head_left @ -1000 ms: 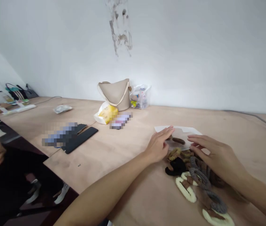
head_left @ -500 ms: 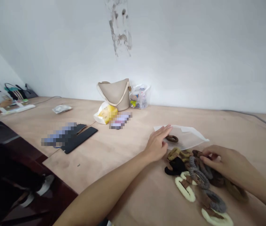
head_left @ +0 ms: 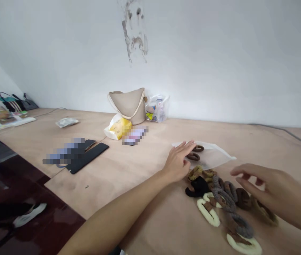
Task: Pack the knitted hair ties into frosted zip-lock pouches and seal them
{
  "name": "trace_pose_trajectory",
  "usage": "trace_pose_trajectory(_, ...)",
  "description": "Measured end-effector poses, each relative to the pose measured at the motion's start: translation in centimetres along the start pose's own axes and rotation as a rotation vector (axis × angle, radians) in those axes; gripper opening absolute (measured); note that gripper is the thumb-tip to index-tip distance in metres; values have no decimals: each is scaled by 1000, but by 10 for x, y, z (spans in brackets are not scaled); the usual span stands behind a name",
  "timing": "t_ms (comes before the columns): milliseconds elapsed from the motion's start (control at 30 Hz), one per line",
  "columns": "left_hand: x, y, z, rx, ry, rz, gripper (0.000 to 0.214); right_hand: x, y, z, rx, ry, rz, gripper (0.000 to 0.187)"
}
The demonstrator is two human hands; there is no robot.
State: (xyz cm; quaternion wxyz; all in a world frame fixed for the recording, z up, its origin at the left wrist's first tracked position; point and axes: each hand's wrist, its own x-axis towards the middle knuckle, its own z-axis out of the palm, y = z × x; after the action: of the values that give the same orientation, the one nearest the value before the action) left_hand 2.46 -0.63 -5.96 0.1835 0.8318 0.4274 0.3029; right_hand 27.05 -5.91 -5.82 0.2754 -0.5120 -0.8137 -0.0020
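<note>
- Work surface: the wooden table (head_left: 139, 187) runs along a white wall. Work is confined to its right side, near the front edge.
- Back edge: a beige bucket bag (head_left: 127, 106), a clear plastic bag (head_left: 157, 109) and a yellow tissue pack (head_left: 118, 128) sit against the wall, apparently parked clear of the work.
- Left of centre: a black phone case (head_left: 88, 157) lies flat.
- Front right: a pile of hair ties (head_left: 219, 194) is spread loosely, within my right hand's reach.
- Beyond the pile: a translucent plastic sleeve (head_left: 211, 157) lies flat, with two brown hair ties (head_left: 196, 152) on it.
- My left hand (head_left: 176, 166): fingers open, tips at the sleeve's left edge, apparently steadying it.
- My right hand (head_left: 262, 184): fingers open, slightly curled, empty, just above the pile's right end.
</note>
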Motion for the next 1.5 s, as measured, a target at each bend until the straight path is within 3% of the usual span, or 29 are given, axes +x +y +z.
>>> trace_pose_trajectory(167,0,1,0,-3,13,6,75,-35,13,8,-31,-100,-144,4)
trace_pose_trajectory(400,0,-2,1,-24,39,36,74,-36,12,16,-88,-117,-67,14)
trace_pose_trajectory(533,0,-2,2,-33,53,47,74,-32,10,8,-184,23,-51,20)
trace_pose_trajectory(633,0,-2,2,-41,62,56,74,-17,-3,-1,-250,159,-214,20)
trace_pose_trajectory(733,-1,-1,2,-46,59,71,73,7,-22,-2,-255,192,-370,23)
trace_pose_trajectory(900,-2,-1,1,-58,62,94,72,30,-33,7,-198,121,-217,30)
trace_pose_trajectory(1133,-1,-3,3,-58,46,94,73,-12,-27,-1,132,-80,-3,22)
trace_pose_trajectory(1233,-1,-2,2,-72,55,92,71,-13,-41,5,122,-74,-52,23)
trace_pose_trajectory(1367,0,-6,0,-82,65,109,68,9,-66,23,-174,-17,-219,34)
trace_pose_trajectory(1500,2,-12,-1,-83,54,142,71,24,-75,35,-222,-73,-218,34)
